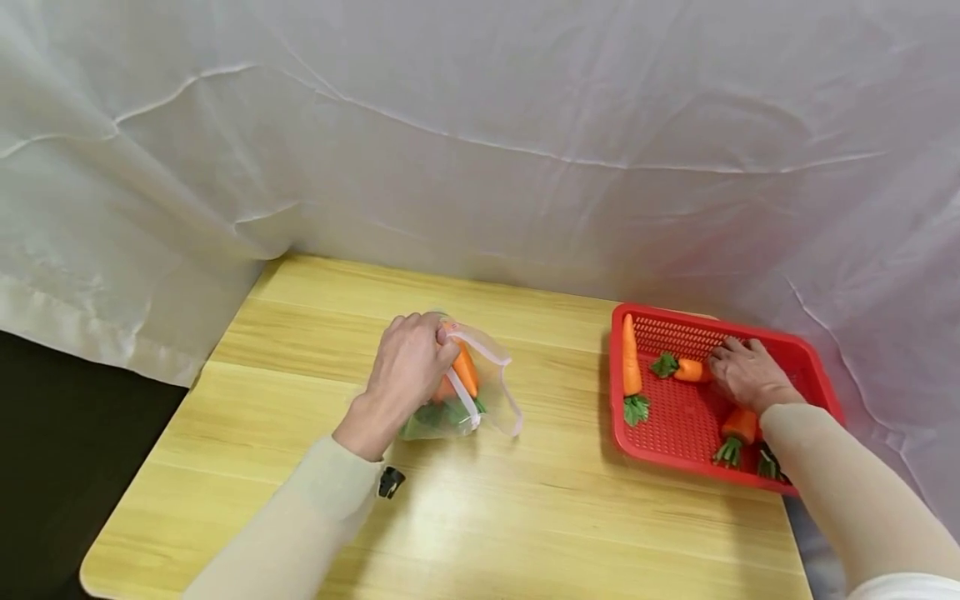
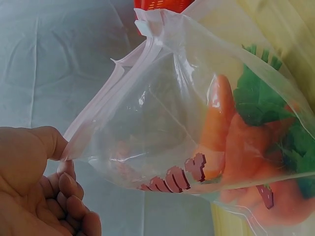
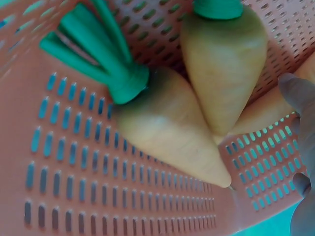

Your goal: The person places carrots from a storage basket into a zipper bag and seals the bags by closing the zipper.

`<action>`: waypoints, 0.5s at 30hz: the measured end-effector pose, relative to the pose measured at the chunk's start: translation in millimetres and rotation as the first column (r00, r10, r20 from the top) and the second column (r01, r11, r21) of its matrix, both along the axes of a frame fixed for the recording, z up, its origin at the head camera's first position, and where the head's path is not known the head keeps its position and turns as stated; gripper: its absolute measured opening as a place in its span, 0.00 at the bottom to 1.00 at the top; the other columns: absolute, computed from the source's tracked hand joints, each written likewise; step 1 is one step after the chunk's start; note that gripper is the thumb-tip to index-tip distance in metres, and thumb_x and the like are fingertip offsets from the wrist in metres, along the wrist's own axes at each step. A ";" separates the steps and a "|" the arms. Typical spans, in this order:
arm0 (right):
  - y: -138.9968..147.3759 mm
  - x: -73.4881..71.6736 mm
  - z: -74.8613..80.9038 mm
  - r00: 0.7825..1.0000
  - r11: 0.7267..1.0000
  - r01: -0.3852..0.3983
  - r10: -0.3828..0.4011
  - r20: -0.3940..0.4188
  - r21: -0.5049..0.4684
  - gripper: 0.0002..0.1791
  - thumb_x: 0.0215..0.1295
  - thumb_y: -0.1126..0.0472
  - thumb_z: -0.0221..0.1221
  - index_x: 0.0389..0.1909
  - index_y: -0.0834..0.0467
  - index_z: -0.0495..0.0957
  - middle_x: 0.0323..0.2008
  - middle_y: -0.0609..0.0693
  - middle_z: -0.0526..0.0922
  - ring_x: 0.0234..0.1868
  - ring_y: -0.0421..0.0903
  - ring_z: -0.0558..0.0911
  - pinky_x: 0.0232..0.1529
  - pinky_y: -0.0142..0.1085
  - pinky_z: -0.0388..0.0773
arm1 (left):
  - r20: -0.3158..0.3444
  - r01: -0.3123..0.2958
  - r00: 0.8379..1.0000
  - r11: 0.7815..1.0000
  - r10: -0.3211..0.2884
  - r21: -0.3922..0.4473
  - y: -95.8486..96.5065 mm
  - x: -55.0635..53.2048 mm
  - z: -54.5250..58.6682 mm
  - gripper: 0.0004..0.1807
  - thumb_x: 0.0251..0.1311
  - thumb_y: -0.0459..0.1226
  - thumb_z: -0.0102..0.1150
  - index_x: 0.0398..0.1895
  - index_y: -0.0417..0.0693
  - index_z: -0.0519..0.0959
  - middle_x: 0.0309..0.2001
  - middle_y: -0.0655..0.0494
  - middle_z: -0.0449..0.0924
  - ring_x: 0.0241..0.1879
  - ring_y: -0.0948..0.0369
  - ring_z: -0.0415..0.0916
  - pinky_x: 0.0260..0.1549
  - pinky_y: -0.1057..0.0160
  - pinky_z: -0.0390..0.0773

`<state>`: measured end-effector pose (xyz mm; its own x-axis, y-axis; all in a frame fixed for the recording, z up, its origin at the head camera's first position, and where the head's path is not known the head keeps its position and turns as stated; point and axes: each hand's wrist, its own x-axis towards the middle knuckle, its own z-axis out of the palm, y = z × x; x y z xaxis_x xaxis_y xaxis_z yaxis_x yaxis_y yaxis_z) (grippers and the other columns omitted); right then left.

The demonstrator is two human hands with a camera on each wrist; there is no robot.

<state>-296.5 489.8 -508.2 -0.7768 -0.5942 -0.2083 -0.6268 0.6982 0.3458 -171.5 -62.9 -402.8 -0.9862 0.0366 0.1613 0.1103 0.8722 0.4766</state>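
Note:
My left hand (image 1: 412,354) pinches the top edge of a clear plastic zip bag (image 2: 142,118) with a pink rim and red lettering. Several orange carrots (image 2: 246,147) with green tops lie inside the bag. My right hand (image 1: 746,375) reaches into a red basket (image 1: 626,433), fingers spread and partly covering a carrot (image 1: 690,371) with a leafy top. In the right wrist view, its fingertips (image 3: 298,93) are beside a carrot (image 3: 266,113); contact is unclear. Two thick carrots lie nearby, including one with green stalks (image 3: 167,123).
Another long carrot (image 1: 630,358) lies along the basket's left wall. Basket and bag are on a light wooden table (image 1: 300,500). A pale cloth (image 1: 450,167) hangs behind the table, and on the right it falls close to the basket.

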 end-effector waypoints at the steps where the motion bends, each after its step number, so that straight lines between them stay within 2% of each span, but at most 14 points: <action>1: -0.3 0.8 -0.3 1.000 1.000 0.003 -0.003 -0.002 -0.004 0.10 0.64 0.63 0.69 0.45 0.60 0.86 0.50 0.61 0.85 0.57 0.64 0.74 0.54 0.61 0.71 | -0.001 0.002 1.000 1.000 -0.002 -0.003 0.0 0.1 -0.1 0.06 0.63 0.36 0.57 0.28 0.46 0.75 0.25 0.53 0.73 0.29 0.54 0.68 0.38 0.59 0.67; 5: -3.2 3.4 -0.6 1.000 0.999 0.020 -0.021 -0.006 -0.050 0.15 0.62 0.61 0.71 0.48 0.61 0.84 0.51 0.62 0.85 0.56 0.65 0.74 0.54 0.61 0.72 | -0.009 0.011 1.000 1.000 -0.011 -0.006 -0.4 0.2 -0.9 0.06 0.62 0.36 0.57 0.29 0.45 0.75 0.25 0.53 0.74 0.29 0.54 0.68 0.38 0.59 0.67; 10: -7.5 3.7 0.4 0.998 0.988 0.063 -0.061 0.021 -0.143 0.25 0.59 0.56 0.74 0.52 0.64 0.78 0.51 0.64 0.83 0.56 0.67 0.73 0.56 0.65 0.71 | 0.006 0.004 1.000 1.000 -0.004 0.003 -1.4 1.3 -1.2 0.05 0.62 0.37 0.57 0.30 0.46 0.76 0.27 0.53 0.75 0.31 0.53 0.69 0.39 0.58 0.68; 15: -13.1 3.8 6.4 0.998 0.981 0.057 -0.056 0.014 -0.183 0.32 0.54 0.52 0.76 0.54 0.64 0.75 0.51 0.65 0.82 0.56 0.67 0.72 0.57 0.66 0.69 | 0.013 -0.001 1.000 1.000 0.001 0.010 -3.6 2.6 -1.8 0.05 0.63 0.36 0.56 0.31 0.45 0.76 0.27 0.52 0.75 0.31 0.52 0.69 0.40 0.57 0.68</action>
<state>-292.7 476.6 -501.7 -0.8090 -0.5781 -0.1065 -0.5869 0.7838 0.2032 -168.9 -66.4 -404.6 -0.9883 0.0341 0.1488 0.1032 0.8675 0.4866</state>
